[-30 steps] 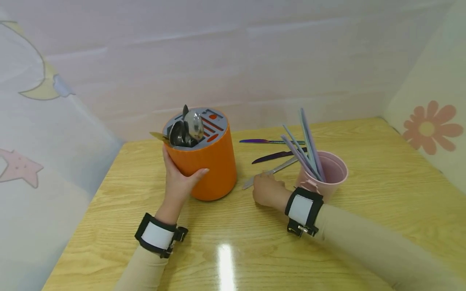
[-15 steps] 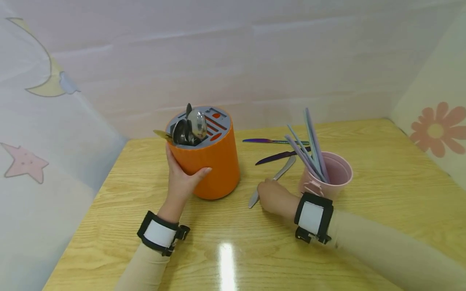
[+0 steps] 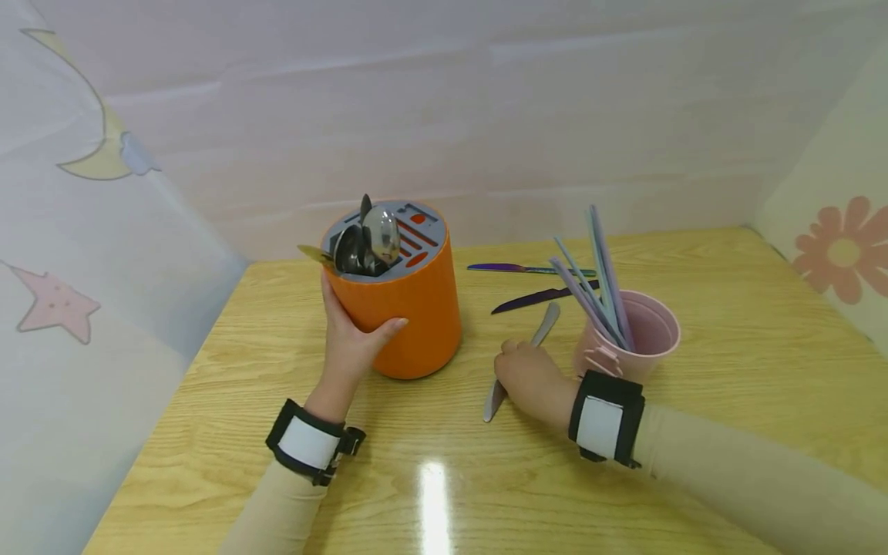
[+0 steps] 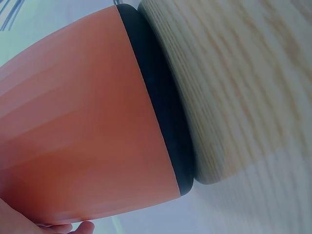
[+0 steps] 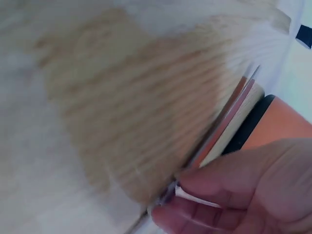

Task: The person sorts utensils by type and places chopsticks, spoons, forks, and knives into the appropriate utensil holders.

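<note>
My left hand (image 3: pixel 347 339) holds the side of a round orange utensil holder (image 3: pixel 425 316) with a grey slotted top, thumb across its front. Several spoons (image 3: pixel 380 235) stick up from the holder's left part. In the left wrist view the orange wall (image 4: pixel 87 117) fills much of the picture, with fingers at its lower edge. To the right of the holder, my right hand (image 3: pixel 536 381) pinches a silver table knife (image 3: pixel 546 322) between thumb and fingers, low over the table. The hand covers the knife's middle. The right wrist view shows the thumb and fingers on that knife (image 5: pixel 222 122).
Behind my right hand lie a dark purple knife (image 3: pixel 530 300) and a rainbow-coloured knife (image 3: pixel 506 267). A pink cup (image 3: pixel 655 339) with several pastel sticks (image 3: pixel 602 289) stands right of them. The wooden table (image 3: pixel 749 308) meets a draped wall at the back.
My right hand has drawn the silver knife nearer and turned it, its lower end swinging toward me and its upper end away from the cup. The left hand keeps its grip on the holder.
</note>
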`<state>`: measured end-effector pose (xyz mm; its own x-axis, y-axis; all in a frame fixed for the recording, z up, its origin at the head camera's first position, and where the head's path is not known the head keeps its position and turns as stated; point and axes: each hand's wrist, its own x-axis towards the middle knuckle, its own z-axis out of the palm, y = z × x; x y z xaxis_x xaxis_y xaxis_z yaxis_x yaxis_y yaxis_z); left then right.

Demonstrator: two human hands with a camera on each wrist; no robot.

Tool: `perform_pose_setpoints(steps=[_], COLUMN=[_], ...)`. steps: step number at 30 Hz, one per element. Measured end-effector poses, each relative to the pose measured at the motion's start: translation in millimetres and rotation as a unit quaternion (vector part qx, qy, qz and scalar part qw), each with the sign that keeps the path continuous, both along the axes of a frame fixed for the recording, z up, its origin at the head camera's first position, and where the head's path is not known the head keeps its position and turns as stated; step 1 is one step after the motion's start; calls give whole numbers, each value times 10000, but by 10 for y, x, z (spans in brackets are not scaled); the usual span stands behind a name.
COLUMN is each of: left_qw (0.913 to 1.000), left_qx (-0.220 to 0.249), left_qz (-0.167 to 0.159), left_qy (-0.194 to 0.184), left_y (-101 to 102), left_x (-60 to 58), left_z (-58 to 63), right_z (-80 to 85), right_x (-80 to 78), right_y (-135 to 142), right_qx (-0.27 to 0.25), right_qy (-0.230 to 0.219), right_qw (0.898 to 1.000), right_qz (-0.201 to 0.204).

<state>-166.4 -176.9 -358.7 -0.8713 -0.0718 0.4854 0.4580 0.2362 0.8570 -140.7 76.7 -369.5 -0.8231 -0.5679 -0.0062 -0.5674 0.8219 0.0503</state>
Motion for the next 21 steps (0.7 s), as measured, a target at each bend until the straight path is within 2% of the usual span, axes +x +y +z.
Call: perform_pose_setpoints(steps=[8,12,16,21], left_qw=[10000,10000,10000,10000], left_qx=[-35,-23,13,35], left_qz=[59,43,22,47], left_qy=[-34,-26,13,11], left_y=[4,14,17,10], left_x=[14,25,27,15], left_z=[-3,-3,-1,2], right_z=[28,59,76,83], right_x=[23,-7,-2,19], right_y=[28,50,58,45], right_qx=[687,780,939,998], right_qy=[356,188,-70,-298], right_qw=[9966,9928,9840,9743], right_qz=[294,885,1516,1996])
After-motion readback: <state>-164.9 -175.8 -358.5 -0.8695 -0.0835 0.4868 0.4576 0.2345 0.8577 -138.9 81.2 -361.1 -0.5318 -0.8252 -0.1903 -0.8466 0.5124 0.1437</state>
